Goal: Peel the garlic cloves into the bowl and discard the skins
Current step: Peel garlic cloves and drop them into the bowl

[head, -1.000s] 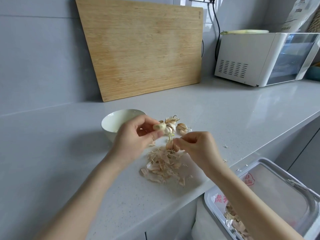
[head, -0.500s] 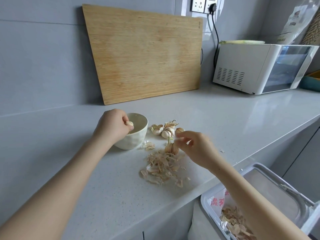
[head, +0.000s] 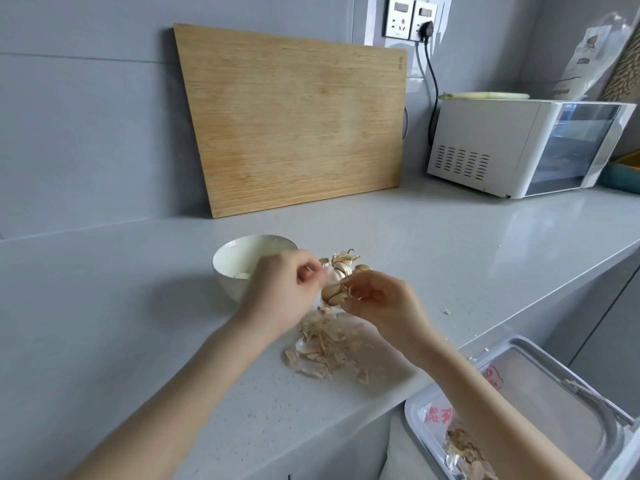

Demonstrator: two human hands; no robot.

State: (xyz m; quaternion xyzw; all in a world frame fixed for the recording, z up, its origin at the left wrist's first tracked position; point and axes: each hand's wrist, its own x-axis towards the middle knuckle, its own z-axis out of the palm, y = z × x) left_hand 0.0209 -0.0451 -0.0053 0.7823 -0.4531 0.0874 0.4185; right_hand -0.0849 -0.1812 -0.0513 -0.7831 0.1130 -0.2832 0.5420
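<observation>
1. Garlic cluster (head: 331,293), for place first: it is held just above the grey counter (head: 450,244), the broad surface crossing the middle of the frame, at centre between the two hands.
2. The bin (head: 420,405) stands open at lower right, below the counter's front edge. Skins lie in it, and the right forearm passes over it.
3. The skins pile (head: 325,351) lies on the counter just below the hands.
4. The white bowl (head: 221,263) sits left of centre, partly behind the left hand, with one pale peeled clove (head: 242,274) inside.
5. The right hand (head: 379,303) pinches the cluster's right side between thumb and fingertips. The left hand (head: 280,292) has curled fingers at the cluster's upper left, but blur hides whether they grip anything.
6. The cluster lies left of the right-hand grip, its long axis roughly upright in the frame as far as I can judge. The left hand is nearer the bowl, so a freed clove would likely go left.
7. It looks tan and papery, a few cloves joined, with a flake curling off. Unpeeled cloves (head: 344,261) rest just above it.
</observation>
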